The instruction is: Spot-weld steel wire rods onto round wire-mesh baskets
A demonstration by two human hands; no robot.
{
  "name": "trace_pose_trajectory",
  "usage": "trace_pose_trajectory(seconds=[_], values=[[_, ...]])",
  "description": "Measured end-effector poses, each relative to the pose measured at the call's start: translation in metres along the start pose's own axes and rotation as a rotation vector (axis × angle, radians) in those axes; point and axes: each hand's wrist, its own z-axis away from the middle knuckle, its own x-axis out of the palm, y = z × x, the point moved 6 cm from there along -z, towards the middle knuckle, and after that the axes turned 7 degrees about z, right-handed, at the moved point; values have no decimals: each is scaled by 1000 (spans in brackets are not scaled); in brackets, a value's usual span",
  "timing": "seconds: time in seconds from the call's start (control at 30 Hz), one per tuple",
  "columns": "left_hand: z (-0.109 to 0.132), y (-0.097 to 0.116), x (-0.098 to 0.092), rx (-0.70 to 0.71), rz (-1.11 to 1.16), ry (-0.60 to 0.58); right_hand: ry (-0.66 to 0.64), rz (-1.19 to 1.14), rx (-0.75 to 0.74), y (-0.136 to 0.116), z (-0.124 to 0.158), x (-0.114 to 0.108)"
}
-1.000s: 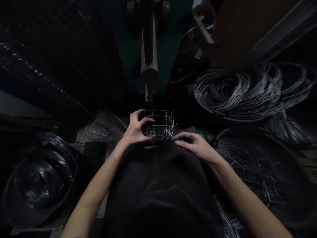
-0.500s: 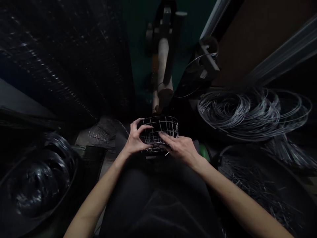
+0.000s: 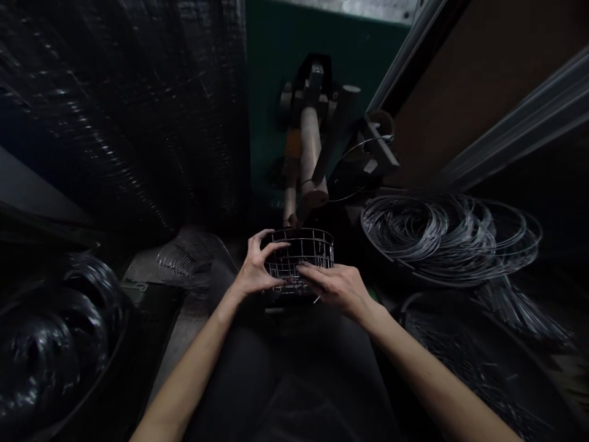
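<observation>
A small round wire basket made of thin metal rods is held in front of me, above my dark-clothed lap. My left hand grips its left side, thumb low and fingers curled over the upper rings. On the lower right, my right hand presses its fingers together against the mesh. A short pale piece, perhaps a wire end, pokes out beneath the right fingers; whether those fingers pinch it is unclear. Just beyond the basket, the welding-machine-like arms with thick cylindrical rods point towards me.
Wire rings heap in a dark tub at right. Below it, another tub holds short wire pieces. Shiny coiled rings fill a container at left. Curved wire parts lie on a surface left of the basket. Dark stacked mesh stands upper left.
The view has tilted up, so the machine and surroundings sit lower in the picture. Both hands keep nearly the same hold on the wire basket.
</observation>
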Motion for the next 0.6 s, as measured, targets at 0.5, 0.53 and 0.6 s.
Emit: trace_pose_trajectory(seconds=[0.5,0.53,0.6], values=[[-20,-9,-6,-24,11,-5,8,-37,42,14,-17,5],[-21,-10,-7,-28,15,-5,6,-31,48,15,-19,5],[-23,-11,-8,-36,18,-15,-7,-22,53,16,-22,6]])
